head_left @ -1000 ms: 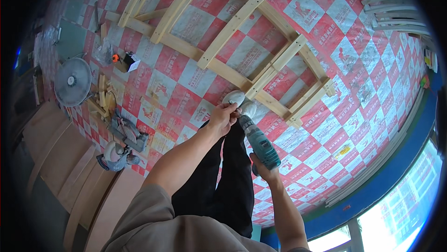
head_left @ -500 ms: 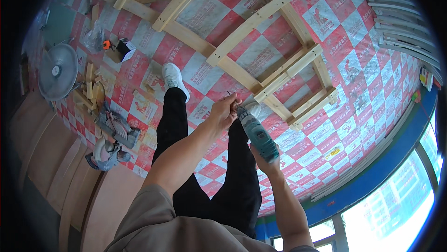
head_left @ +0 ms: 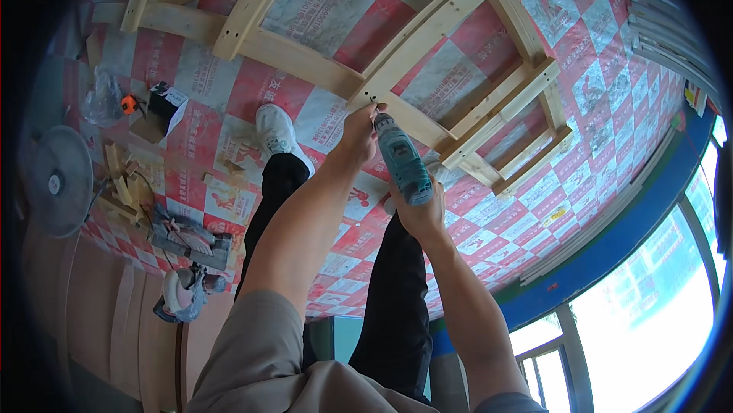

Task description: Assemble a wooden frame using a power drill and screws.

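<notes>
On a floor covered with red-and-white checkered protective sheeting (head_left: 321, 8) lies a curved wooden frame (head_left: 427, 31), built of pale slats joined by cross-rails, with a smaller ladder-like section (head_left: 519, 123) at its right end. A blue skirting band (head_left: 611, 253) bounds the sheeting on the right, beyond which bright windows (head_left: 657, 314) admit daylight. At the left edge stand a floor fan (head_left: 57, 180), a scatter of wood offcuts (head_left: 126, 184), a circular saw (head_left: 187, 237) and a second power tool (head_left: 179, 295); a small dark box (head_left: 164, 104) and a clear plastic bag (head_left: 103, 100) lie further up.

The person's legs, in black trousers (head_left: 393, 291), extend toward the frame, one white shoe (head_left: 276, 132) planted on the sheeting beside the lower rail.

The left hand (head_left: 357, 132) reaches forward, arm nearly straight, fingers pinched together at the drill's tip where it meets the slat (whether they grip a screw cannot be told). The right hand (head_left: 418, 214) is wrapped firmly around the handle of a teal cordless drill (head_left: 401, 161), held tilted with its nose against the curved slat at mid-frame, beside the small dark holes.
</notes>
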`<state>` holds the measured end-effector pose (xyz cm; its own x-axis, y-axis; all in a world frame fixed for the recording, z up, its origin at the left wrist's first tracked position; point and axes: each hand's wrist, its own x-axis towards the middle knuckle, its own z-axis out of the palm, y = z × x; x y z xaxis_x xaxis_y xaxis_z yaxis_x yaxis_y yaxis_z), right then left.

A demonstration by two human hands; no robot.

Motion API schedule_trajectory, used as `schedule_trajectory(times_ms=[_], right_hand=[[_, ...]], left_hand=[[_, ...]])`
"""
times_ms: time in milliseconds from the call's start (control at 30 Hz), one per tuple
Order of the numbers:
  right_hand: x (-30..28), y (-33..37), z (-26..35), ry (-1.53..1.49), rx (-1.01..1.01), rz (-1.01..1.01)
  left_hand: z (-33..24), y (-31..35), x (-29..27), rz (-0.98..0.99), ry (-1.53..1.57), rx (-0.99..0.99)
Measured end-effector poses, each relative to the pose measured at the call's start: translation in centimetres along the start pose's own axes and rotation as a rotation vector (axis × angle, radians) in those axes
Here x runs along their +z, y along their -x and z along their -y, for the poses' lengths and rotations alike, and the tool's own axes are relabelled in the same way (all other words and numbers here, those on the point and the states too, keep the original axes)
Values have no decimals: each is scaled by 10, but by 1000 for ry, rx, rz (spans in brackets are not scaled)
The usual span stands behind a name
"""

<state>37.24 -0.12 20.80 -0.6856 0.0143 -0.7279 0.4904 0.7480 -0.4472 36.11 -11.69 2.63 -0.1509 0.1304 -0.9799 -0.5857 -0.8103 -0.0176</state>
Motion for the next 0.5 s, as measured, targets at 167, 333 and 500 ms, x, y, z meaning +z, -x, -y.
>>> schedule_trajectory(times_ms=[167,333,500], right_hand=[[7,-10,1,24,77,65],[10,-9,2,32,24,23],[8,-14,6,4,57,42]], left_hand=[[1,-16,-6,17,-111,87],[-1,-15,-8,48,-81,30],[-5,-12,-5,36,-83,34]])
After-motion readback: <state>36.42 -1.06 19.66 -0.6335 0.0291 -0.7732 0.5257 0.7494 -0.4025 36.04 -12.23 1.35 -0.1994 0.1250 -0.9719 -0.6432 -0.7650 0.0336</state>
